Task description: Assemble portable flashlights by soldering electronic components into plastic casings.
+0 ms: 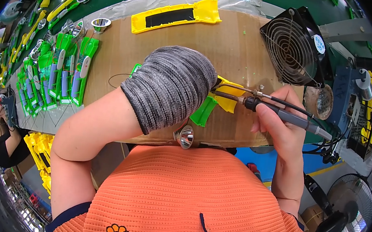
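My right hand [282, 128] is wrapped round the grey handle of a soldering iron [292, 118] with a thin metal tube fixed along it. Its tip points left, toward a yellow plastic casing [229, 103] and a green casing piece [202, 111]. A grey striped knitted sleeve [171, 85] covers my left forearm, bent across the board. The fingers of my left hand are hidden behind it, so what they hold does not show. By the near edge, below the sleeve, is a shiny reflector cup [186, 137].
A yellow casing half [208, 12] with a black panel lies at the back. Green casings with batteries [66, 71] crowd the left, near another reflector [101, 24]. A black fan [288, 47], a round dish [318, 102] and a solder spool [365, 85] stand right.
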`<state>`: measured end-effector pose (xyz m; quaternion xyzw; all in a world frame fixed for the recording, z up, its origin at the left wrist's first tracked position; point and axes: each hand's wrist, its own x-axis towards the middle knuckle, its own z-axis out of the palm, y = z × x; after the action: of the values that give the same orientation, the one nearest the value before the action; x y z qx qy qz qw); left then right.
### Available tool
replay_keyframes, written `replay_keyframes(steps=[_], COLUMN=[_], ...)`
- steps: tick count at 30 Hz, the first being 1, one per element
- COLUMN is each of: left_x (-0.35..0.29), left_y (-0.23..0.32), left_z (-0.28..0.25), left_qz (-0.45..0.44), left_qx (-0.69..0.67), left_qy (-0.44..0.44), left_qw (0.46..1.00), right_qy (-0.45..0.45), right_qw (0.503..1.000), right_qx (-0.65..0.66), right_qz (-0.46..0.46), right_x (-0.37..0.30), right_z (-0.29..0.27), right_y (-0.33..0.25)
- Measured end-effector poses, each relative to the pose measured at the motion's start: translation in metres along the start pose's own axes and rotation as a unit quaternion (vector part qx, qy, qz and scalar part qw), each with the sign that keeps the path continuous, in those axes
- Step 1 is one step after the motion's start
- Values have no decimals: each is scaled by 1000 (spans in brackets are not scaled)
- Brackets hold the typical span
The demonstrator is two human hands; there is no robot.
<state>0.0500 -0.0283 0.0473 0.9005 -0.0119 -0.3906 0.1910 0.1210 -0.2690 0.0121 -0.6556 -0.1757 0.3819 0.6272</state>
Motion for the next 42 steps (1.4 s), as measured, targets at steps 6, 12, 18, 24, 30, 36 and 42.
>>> replay_keyframes(steps=[6,12,18,24,30,36,42], left_x=[-6,0,4,-5,-3,-9,-15], left_y=[9,0,-6,12,4,-13,-10], left_z=[-17,26,51,9,8,45,44], left_qz=[8,32,72,-15,-82,-62,-63], left_qx=[-17,165,326,77,-19,25,36], left_qy=[-49,203,485,135,78,324,319], left_qw=[999,965,809,988,993,944,945], right_qy=[14,27,108,165,120,64,60], right_qw=[1000,999,956,929,928,933,934], right_qx=[2,-6,266,331,352,350,347], right_qz=[-24,-39,-64,-11,-33,-56,-60], right_x=[-4,-9,-16,-18,-7,20,17], right_z=[-3,-6,11,35,34,43,39], right_y=[-1,3,29,32,35,38,36])
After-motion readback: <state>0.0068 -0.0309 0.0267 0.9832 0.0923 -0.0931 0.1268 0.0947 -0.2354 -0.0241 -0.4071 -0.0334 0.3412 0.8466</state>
